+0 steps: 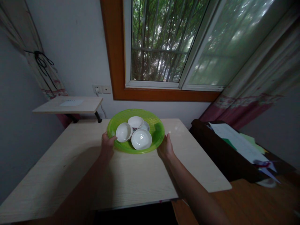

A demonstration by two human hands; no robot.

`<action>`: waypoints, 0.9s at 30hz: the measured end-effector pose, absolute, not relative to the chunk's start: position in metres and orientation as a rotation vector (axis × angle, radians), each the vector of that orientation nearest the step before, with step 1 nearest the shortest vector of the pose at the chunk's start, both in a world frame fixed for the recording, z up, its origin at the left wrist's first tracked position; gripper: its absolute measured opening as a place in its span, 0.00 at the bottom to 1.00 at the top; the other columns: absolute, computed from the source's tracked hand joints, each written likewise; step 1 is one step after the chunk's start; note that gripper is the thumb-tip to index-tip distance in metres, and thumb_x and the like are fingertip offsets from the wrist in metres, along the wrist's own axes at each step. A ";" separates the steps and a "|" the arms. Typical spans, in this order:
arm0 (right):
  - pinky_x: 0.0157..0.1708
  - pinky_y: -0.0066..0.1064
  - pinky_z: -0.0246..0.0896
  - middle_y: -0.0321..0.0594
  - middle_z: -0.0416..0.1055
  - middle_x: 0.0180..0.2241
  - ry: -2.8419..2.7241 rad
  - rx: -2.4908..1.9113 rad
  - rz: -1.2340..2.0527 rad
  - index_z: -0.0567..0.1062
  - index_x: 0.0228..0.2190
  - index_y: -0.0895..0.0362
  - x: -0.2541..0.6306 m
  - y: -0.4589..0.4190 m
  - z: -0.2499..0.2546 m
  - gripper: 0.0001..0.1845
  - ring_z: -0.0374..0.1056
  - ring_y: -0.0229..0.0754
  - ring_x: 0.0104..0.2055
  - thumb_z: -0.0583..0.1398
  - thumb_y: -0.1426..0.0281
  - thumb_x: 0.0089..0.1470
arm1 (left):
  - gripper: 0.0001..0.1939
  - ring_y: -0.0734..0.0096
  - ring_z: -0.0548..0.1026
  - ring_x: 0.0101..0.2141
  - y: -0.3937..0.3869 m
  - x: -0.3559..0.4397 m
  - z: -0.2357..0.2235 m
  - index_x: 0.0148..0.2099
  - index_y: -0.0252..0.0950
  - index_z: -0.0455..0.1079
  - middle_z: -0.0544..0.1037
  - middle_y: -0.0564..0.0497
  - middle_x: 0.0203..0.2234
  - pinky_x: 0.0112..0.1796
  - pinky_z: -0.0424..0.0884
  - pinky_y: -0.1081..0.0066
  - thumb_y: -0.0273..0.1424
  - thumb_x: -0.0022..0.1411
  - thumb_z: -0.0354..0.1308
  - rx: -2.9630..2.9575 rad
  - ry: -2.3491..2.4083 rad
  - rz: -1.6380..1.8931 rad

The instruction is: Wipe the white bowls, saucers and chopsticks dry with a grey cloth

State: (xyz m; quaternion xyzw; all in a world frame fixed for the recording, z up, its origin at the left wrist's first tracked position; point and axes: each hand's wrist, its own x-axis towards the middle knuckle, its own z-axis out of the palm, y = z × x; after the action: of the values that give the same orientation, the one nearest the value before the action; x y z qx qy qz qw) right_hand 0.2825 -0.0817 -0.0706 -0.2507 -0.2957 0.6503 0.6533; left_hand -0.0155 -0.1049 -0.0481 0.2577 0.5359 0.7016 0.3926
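A round green plastic basin [157, 137] is at the far middle of the table, held between my two hands. My left hand [108, 145] grips its left rim, with the thumb over the edge. At the right side, my right hand [166, 146] holds the rim, its fingers partly hidden under the basin. Inside lie several white bowls: a left bowl [123, 132] tilted on its side, a front bowl [141, 139] facing up, and a back bowl [136, 121]. Another white piece [146, 126] shows partly behind them. Whether the basin touches the tabletop I cannot tell.
The pale wooden table [140, 178] spans the front. A small raised shelf [86, 104] with a paper stands at its back left. Behind are a wall socket [101, 89] and a window. A dark brown piece of furniture [211, 147] with papers stands at the right.
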 end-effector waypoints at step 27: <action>0.66 0.55 0.57 0.38 0.75 0.56 -0.684 -0.544 1.523 0.75 0.54 0.48 0.275 -0.080 -0.067 0.31 0.64 0.52 0.65 0.51 0.43 0.62 | 0.20 0.67 0.75 0.28 -0.044 -0.055 -0.029 0.42 0.36 0.72 0.77 0.52 0.28 0.29 0.69 0.71 0.26 0.42 0.58 0.933 1.362 1.584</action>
State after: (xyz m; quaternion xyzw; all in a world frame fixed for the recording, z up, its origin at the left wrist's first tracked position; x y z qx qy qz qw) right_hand 0.2747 -0.0799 -0.0665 -0.2384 -0.2997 0.6673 0.6389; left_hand -0.0548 -0.0439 -0.0286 0.3712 0.5421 0.6301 0.4140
